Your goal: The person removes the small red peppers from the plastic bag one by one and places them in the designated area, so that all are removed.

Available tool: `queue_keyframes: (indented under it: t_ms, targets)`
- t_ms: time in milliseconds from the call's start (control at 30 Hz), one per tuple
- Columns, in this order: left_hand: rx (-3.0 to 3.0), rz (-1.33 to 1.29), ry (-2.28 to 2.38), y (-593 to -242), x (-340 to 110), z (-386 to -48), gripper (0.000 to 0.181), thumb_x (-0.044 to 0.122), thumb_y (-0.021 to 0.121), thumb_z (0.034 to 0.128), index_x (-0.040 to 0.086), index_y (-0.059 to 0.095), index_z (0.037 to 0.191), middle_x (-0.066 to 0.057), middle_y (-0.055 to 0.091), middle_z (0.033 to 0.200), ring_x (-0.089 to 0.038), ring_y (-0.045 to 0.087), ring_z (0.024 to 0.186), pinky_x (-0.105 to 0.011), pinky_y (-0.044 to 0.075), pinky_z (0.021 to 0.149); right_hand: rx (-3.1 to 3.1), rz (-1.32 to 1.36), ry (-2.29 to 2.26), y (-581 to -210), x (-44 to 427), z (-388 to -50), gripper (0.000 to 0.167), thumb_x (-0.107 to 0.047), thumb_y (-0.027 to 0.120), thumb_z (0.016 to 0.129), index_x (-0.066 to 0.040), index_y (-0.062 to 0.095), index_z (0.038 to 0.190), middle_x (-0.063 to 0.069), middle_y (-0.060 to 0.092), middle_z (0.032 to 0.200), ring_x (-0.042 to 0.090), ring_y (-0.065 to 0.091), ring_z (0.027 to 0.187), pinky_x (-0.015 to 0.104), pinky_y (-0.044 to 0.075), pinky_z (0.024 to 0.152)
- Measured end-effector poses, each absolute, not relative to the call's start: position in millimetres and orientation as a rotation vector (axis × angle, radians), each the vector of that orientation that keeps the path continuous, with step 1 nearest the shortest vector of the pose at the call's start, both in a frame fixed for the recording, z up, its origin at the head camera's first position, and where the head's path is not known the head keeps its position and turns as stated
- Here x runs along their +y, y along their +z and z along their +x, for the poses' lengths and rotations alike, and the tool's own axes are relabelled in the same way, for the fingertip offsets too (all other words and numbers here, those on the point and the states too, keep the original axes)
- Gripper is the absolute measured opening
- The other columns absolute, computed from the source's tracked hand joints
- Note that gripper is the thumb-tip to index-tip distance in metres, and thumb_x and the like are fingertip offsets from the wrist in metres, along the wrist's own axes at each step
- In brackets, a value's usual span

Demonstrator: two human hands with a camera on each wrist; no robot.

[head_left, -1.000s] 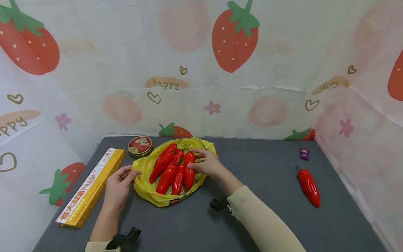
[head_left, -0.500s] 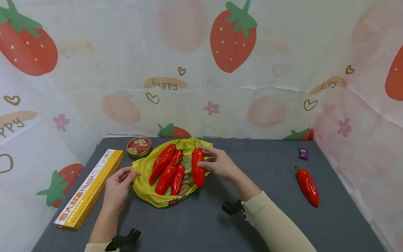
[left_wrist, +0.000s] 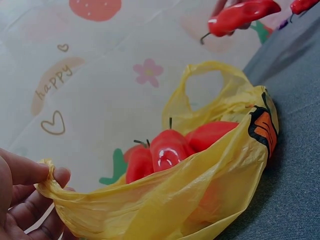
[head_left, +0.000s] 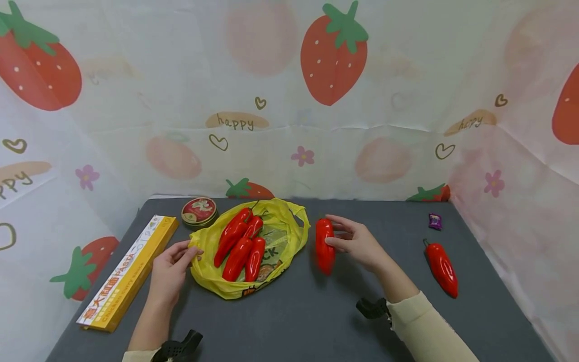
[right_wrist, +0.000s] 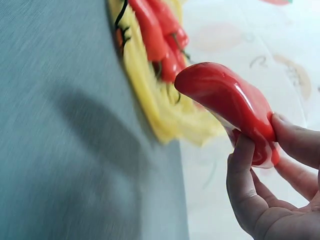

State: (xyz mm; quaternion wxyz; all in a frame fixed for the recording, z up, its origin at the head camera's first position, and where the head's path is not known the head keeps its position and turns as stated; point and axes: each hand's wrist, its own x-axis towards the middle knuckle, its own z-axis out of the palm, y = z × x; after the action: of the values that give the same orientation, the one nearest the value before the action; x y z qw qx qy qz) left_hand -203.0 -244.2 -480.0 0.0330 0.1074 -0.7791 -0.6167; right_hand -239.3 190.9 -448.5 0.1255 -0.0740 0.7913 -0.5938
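Spanning the foreground, the bench [head_left: 289, 322] bears a yellow bag [head_left: 205, 266], pinched at nine o'clock by the left hand [head_left: 168, 271]; off its three o'clock, the right hand [head_left: 357, 242] grips a red pepper [head_left: 323, 246] aloft, seemingly mid-carry; lowering it would call for steadiness.

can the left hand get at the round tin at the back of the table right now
Probably yes, after letting go: the left hand pinches the edge of the yellow bag. The round tin stands farther back, nothing covering it, between the bag and the pasta box.
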Motion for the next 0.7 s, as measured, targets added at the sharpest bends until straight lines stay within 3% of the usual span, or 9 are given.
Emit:
queue_keyframes:
  t_ms: [267,700]
  targets:
    - [-2.378,0.297,-1.893,-480.4,-242.9,-201.0,0.045,0.035,0.060,0.1019,0.006,0.059,0.135,0.017,0.072,0.096,-0.003,0.063,0.095,-0.012,0.051,0.084,2.359,-0.183,-1.719,-458.5,241.8,-228.5,0.066,-0.019,0.071,0.096,-0.015,0.041,0.155,0.022,0.044,0.151,0.043,0.052,0.132,0.045,0.057,0.092]
    - [-2.392,0.310,-1.892,-480.5,-242.6,-200.6,0.045,0.036,0.060,0.1019,0.006,0.060,0.135,0.016,0.072,0.097,-0.005,0.062,0.096,-0.011,0.051,0.085,2.456,-0.083,-1.652,-462.7,299.2,-218.0,0.070,-0.028,0.070,0.096,-0.019,0.037,0.157,0.025,0.038,0.155,0.045,0.045,0.137,0.046,0.055,0.096]
